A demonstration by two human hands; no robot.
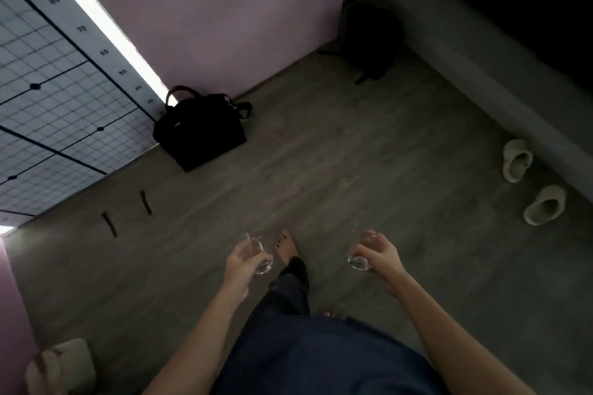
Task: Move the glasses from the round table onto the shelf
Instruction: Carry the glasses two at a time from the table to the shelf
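I look down at a dim wooden floor while standing. My left hand grips a small clear glass, held tilted at waist height. My right hand grips a second clear glass, also tilted, its base toward the middle. A bare foot shows on the floor between the two hands. Neither the round table nor the shelf is in view.
A black handbag sits on the floor by the pink wall. A gridded white panel with a bright light strip is at the left. Two pale slippers lie by a grey ledge at the right. A dark bag rests in the far corner.
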